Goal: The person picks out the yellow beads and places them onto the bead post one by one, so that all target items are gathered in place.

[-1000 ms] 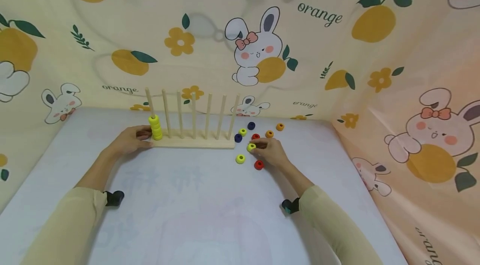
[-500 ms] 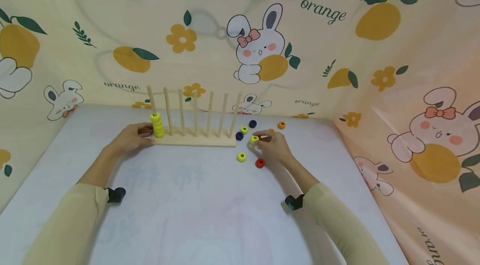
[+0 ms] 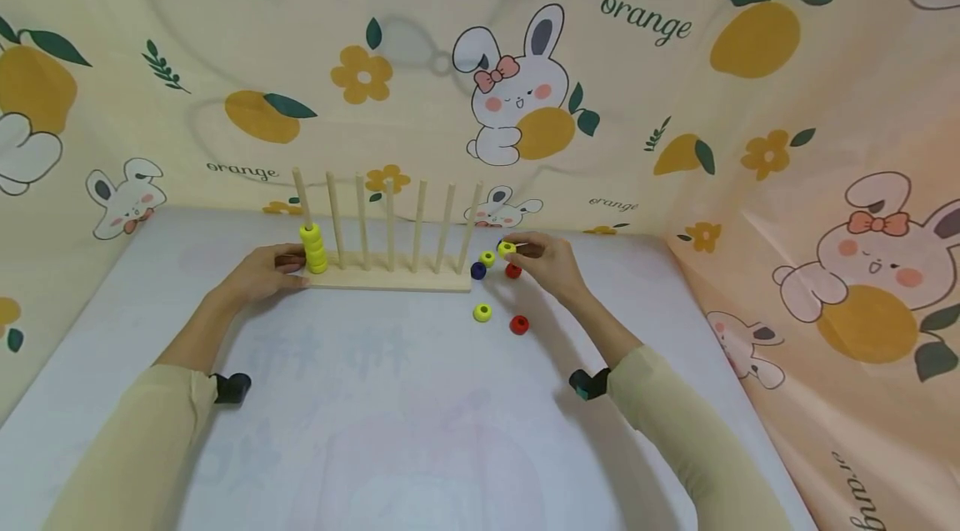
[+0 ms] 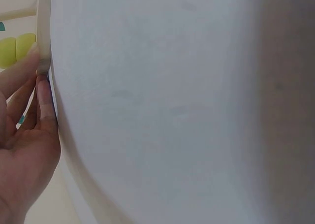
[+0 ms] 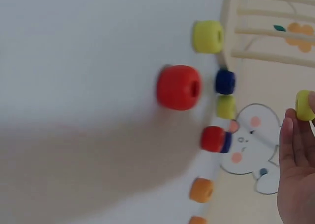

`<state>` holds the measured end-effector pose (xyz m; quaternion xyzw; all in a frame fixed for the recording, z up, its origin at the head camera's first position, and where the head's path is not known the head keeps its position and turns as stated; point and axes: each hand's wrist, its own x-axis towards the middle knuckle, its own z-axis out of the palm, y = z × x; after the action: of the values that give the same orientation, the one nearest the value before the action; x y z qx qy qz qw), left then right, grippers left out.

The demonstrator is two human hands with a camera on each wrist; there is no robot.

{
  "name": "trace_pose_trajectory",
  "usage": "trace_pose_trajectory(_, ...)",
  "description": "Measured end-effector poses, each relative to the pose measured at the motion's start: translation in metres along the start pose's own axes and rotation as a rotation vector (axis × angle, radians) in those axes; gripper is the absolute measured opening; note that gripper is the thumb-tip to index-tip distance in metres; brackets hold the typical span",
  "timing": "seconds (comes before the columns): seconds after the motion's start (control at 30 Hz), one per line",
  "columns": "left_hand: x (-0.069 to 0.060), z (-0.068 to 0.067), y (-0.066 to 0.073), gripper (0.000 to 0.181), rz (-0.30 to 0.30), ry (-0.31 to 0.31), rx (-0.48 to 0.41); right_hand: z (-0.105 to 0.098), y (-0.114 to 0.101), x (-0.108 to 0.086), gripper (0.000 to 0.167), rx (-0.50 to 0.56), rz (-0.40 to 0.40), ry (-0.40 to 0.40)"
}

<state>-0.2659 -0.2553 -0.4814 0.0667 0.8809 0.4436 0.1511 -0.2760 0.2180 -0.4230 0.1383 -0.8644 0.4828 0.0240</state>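
Note:
A wooden peg rack (image 3: 393,281) with a row of upright pegs stands at the back of the table. Its leftmost peg carries a stack of yellow beads (image 3: 314,251). My left hand (image 3: 257,274) grips the left end of the rack's base; in the left wrist view the thumb and fingers meet at the base end (image 4: 44,27). Beyond the rack's right end, my right hand (image 3: 553,266) pinches a yellow bead (image 3: 507,249) between thumb and fingers. The right wrist view has this bead (image 5: 303,107) lifted off the table.
Near the rack's right end lie loose beads: a blue one (image 3: 478,271), yellow ones (image 3: 487,259) (image 3: 482,313) and red ones (image 3: 513,271) (image 3: 519,325). Orange beads (image 5: 201,190) show in the right wrist view. A printed cloth (image 3: 420,39) hangs behind the white table (image 3: 390,431).
My right hand has lifted the yellow bead and carried it up and away toward the back, uncovering a red bead. The left hand stays at the rack's end.

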Motion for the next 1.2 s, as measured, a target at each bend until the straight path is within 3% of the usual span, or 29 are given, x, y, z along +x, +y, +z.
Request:
trace_pose_trajectory(0.33, 0.002, 0.001, -0.001, 0.075, 0.0, -0.011, -0.015, -0.012, -0.033, 0.014, 0.032, -0.022, -0.018, 0.033)
trace_pose_trajectory(0.87, 0.001, 0.0, 0.0, 0.076, -0.014, -0.022, -0.056, -0.017, -0.072, 0.039, 0.03, -0.011, -0.17, 0.062)
trace_pose_trajectory(1.2, 0.001, 0.0, 0.0, 0.077, -0.025, -0.012, -0.039, -0.017, -0.094, 0.05, 0.03, 0.009, -0.209, 0.066)
